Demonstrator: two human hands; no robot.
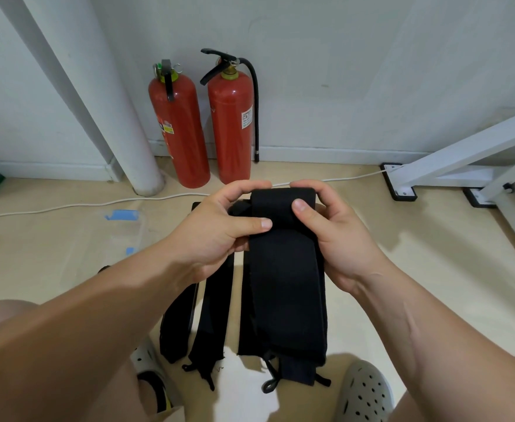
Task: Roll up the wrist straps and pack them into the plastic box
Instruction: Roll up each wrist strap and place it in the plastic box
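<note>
Partly, the left hand (219, 236) and right hand (341, 242) cover the wrist strap (283, 284).

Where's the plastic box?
In the head view, the clear plastic box sits on the floor, left of the left hand gripping the wrist strap, near the white pipe.

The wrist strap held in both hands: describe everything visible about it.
The wrist strap is a wide black band, woven fabric by its look. Its far end is turned over into the start of a roll, pinched by the left hand and the right hand, thumbs on top. The rest runs unrolled toward the person, one edge frayed. Whether the thin loops at its near end are its own is unclear.
</note>
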